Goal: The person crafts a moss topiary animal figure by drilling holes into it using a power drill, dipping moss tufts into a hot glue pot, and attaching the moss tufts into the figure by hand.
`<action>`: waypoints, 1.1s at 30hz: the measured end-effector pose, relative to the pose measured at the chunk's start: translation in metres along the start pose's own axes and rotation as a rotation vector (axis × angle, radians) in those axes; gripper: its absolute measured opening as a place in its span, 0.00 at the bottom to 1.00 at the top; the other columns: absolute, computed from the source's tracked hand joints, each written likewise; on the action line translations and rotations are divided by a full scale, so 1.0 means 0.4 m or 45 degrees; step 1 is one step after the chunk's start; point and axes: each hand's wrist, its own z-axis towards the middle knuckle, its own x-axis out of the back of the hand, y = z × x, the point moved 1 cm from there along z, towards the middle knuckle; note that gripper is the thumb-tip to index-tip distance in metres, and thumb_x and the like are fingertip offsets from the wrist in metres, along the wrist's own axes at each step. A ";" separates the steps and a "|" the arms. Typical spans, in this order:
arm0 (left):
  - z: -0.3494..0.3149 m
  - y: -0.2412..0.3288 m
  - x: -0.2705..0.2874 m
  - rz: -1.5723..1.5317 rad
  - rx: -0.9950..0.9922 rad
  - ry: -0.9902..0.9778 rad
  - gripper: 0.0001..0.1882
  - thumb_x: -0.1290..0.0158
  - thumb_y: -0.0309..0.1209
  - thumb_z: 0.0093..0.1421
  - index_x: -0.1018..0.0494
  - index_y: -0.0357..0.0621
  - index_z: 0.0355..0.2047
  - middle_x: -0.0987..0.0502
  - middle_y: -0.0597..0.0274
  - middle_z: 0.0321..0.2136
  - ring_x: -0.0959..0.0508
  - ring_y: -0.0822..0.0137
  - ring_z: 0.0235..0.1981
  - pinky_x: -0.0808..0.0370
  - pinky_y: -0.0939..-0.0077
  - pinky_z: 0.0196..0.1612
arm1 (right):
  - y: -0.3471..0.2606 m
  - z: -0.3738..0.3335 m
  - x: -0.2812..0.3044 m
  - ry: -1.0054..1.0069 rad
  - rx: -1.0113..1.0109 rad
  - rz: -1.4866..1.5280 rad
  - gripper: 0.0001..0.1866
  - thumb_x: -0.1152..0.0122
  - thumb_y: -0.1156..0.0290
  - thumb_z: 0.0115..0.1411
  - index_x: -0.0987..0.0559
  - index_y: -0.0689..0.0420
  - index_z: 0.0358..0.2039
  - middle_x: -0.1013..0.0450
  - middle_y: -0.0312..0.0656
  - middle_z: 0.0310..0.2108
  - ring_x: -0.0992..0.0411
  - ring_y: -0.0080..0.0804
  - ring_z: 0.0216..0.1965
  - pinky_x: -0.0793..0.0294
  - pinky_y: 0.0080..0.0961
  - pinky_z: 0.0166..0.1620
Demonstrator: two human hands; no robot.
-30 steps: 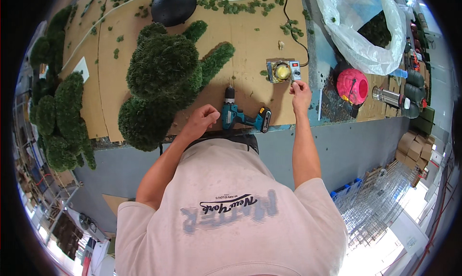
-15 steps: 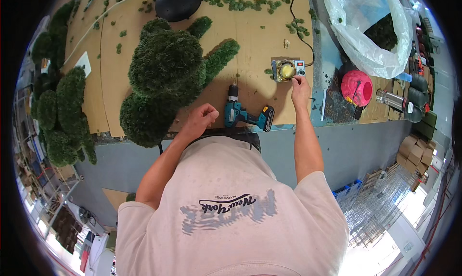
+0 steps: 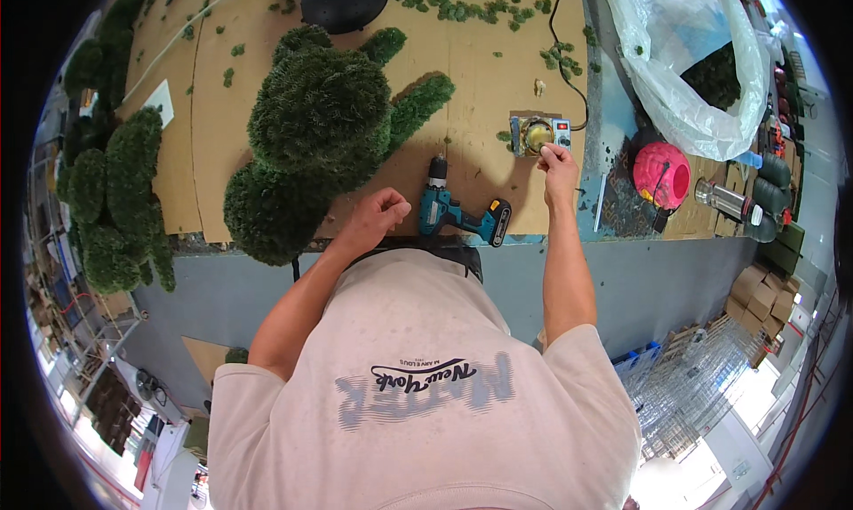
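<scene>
From the head camera, my right hand (image 3: 558,162) reaches across the near edge of the cardboard-covered workbench (image 3: 484,75), fingertips pinched at the near side of a small grey box with a round yellowish middle (image 3: 538,134). My left hand (image 3: 384,213) is curled into a loose fist, holding nothing, between the green moss bear figure (image 3: 311,141) and the teal cordless drill (image 3: 455,210) at the near edge.

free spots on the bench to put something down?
Bare board between the green moss figure and the small grey control box, above the cordless drill. Crowded right of the box: pink ball, plastic bag, bottles. Right hand touches the box.
</scene>
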 end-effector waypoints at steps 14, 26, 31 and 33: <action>-0.059 0.123 -0.006 0.296 -0.576 0.123 0.07 0.39 0.32 0.65 0.22 0.42 0.37 0.23 0.60 0.29 0.23 0.63 0.35 0.26 0.66 0.39 | -0.282 -0.138 -0.052 -0.561 -0.352 1.198 0.07 0.39 0.74 0.71 0.22 0.63 0.45 0.24 0.40 0.36 0.28 0.23 0.31 0.25 0.22 0.37; -0.097 0.413 0.292 1.128 -1.168 1.020 0.03 0.36 0.29 0.58 0.18 0.48 0.32 0.23 0.65 0.52 0.31 0.57 0.60 0.36 0.57 0.61 | -0.594 -0.341 -0.291 -0.605 0.258 0.665 0.06 0.38 0.77 0.69 0.18 0.62 0.45 0.20 0.41 0.34 0.26 0.26 0.32 0.26 0.24 0.35; -0.066 0.429 0.329 1.154 -1.111 0.895 0.02 0.37 0.30 0.58 0.18 0.49 0.30 0.24 0.67 0.56 0.33 0.57 0.65 0.39 0.57 0.64 | -0.636 -0.423 -0.380 -0.643 0.409 0.519 0.08 0.36 0.78 0.67 0.18 0.63 0.45 0.20 0.40 0.33 0.25 0.25 0.30 0.26 0.23 0.35; -0.061 0.432 0.337 1.164 -1.112 0.808 0.01 0.37 0.29 0.58 0.19 0.49 0.30 0.25 0.66 0.57 0.34 0.57 0.66 0.40 0.56 0.65 | -0.645 -0.445 -0.411 -0.692 0.395 0.467 0.08 0.36 0.79 0.66 0.18 0.64 0.46 0.20 0.40 0.32 0.25 0.25 0.30 0.26 0.22 0.36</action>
